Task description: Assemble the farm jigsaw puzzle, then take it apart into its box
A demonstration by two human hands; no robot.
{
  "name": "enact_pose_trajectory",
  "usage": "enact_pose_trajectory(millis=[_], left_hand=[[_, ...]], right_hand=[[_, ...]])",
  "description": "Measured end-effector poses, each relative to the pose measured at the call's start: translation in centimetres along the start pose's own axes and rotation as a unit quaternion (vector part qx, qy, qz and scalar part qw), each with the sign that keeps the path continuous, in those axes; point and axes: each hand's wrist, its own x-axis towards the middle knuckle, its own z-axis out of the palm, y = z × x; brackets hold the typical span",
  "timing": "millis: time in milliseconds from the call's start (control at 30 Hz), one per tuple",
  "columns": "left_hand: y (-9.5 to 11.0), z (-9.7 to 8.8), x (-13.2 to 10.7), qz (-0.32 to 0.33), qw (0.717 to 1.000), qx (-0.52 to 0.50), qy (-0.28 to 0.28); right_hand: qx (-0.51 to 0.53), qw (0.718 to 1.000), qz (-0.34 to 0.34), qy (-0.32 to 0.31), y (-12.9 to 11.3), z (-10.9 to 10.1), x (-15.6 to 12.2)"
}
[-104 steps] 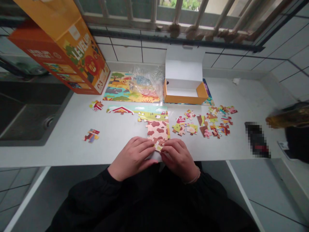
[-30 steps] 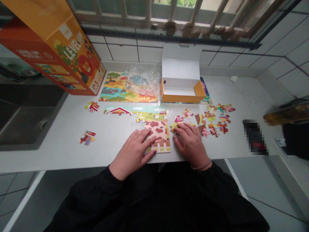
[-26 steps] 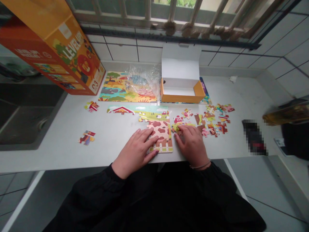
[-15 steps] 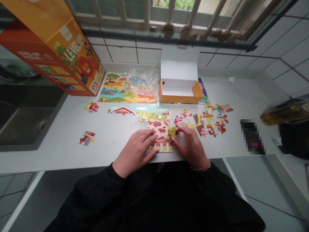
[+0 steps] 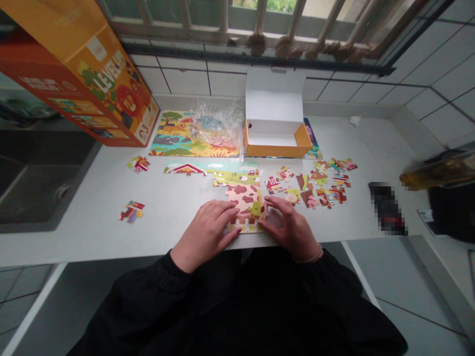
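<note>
A partly joined jigsaw puzzle (image 5: 244, 194) lies near the counter's front edge, showing a cow-patterned body, green fields with sheep and a white fence. My left hand (image 5: 208, 225) rests along its left side, fingers slightly apart and fingertips touching the joined pieces. Between the thumb and forefinger of my right hand (image 5: 291, 225) is a puzzle piece (image 5: 255, 208) with a green part, lying over the right side of the cow pattern. Whether it is locked in cannot be made out. A joined strip with a red barn roof (image 5: 187, 169) extends to the upper left.
Several loose pieces (image 5: 322, 183) are spread at the right. Two small clusters, one with a barn door (image 5: 139, 164) and one below it (image 5: 131, 211), lie left. Behind stand an open orange box (image 5: 278, 150), a picture board (image 5: 178, 143) under clear plastic, and a tall carton (image 5: 122, 94). A sink (image 5: 33, 183) borders the left.
My right hand has brought the green piece slightly left and down, over the cow pattern, turning it. My left hand stays at the puzzle's left side.
</note>
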Motion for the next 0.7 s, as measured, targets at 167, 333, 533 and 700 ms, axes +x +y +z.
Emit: enact_pose_trajectory(millis=[167,333,533,700], left_hand=[[-0.11,0.31,-0.03,0.002,1.0,0.001,0.0],[-0.46,0.68,-0.16,0.022,1.0,0.0,0.001],[-0.52,0.77,-0.16,0.045,0.999,-0.01,-0.003],[-0.31,0.05,-0.14,0.022,0.998,-0.034,0.04]], right_hand=[[0.026,0.998,-0.025,-0.058,-0.23,0.41,0.0],[0.048,0.995,-0.034,-0.08,-0.17,0.91,-0.01],[0.051,0.994,-0.033,-0.092,-0.23,0.89,0.06],[0.044,0.994,-0.013,-0.098,-0.7,0.39,0.9]])
